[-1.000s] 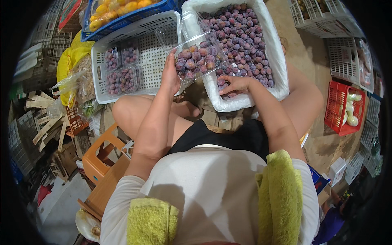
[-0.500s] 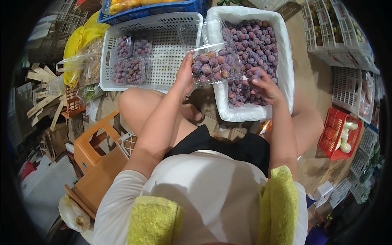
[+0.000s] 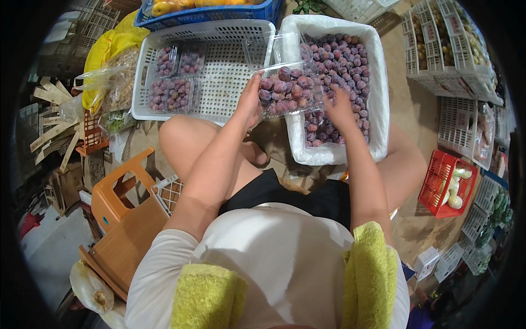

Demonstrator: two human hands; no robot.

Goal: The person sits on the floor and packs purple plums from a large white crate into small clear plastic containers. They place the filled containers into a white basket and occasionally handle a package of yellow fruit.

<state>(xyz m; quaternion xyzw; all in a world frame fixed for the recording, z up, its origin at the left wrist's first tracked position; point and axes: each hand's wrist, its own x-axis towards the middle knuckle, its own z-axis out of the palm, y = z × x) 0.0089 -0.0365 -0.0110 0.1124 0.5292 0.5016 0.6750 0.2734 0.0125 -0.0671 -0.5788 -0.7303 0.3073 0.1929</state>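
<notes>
My left hand (image 3: 250, 105) grips the left side of a clear plastic clamshell box (image 3: 290, 111), its lid (image 3: 257, 50) swung up and away. Purple-red plums (image 3: 285, 88) fill the box. Beside the box's right edge is my right hand (image 3: 340, 107), above the loose plums (image 3: 350, 66); its fingers are bent together, and what they hold, if anything, is hidden. Those loose plums lie in a large crate (image 3: 381, 93) lined with white sheeting. At the left, a white perforated basket (image 3: 230, 118) holds several filled plum boxes (image 3: 178, 96).
A blue crate (image 3: 219, 13) of yellow fruit stands behind the basket. To the left are a yellow bag (image 3: 104, 55) and an orange stool (image 3: 109, 200). On the right sit a red basket (image 3: 433, 186) with pale vegetables and stacked white crates (image 3: 438, 77).
My right hand has moved left and slightly up to the clamshell's right edge; the plum it held is no longer visible in its fingers. The left hand keeps its hold.
</notes>
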